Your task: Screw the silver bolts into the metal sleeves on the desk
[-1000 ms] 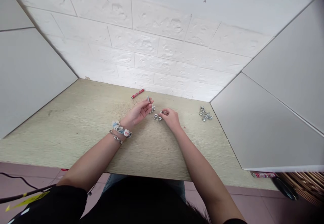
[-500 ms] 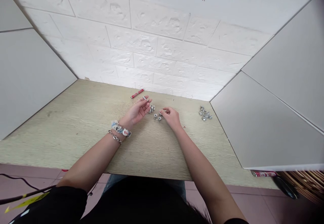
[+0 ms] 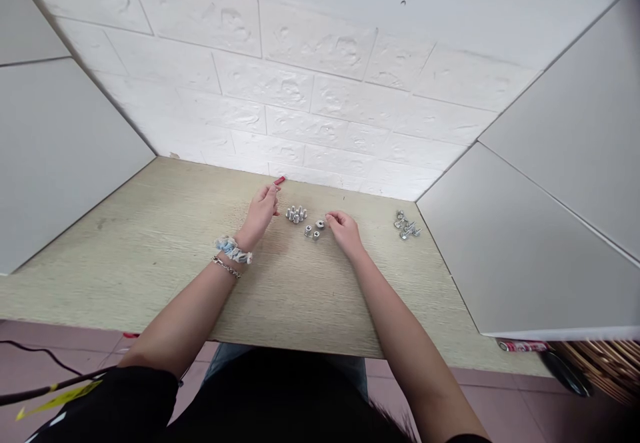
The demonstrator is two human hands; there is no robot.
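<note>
My left hand (image 3: 261,211) is palm down with thumb and fingers closed. At its fingertips shows the end of a small silver bolt, mostly covered by the fingers. Just right of it, several silver bolts (image 3: 297,213) stand in a tight group on the wooden tabletop (image 3: 290,289). My right hand (image 3: 345,231) rests on the table, fingertips pinched together; whatever they may hold is hidden. Beside those fingertips lies a silver flanged nut (image 3: 320,225), apart from them. Two more silver nuts (image 3: 309,231) sit slightly nearer to me.
A red marker (image 3: 280,180) lies by the white brick-pattern wall (image 3: 285,83), partly behind my left hand. Several assembled bolts and nuts (image 3: 407,225) are heaped at the right. Grey panels (image 3: 540,236) enclose both sides of the table.
My left hand has turned from palm up to palm down and shifted slightly left, uncovering the bolt group. My right hand has drawn back a little right, leaving the flanged nut in view.
</note>
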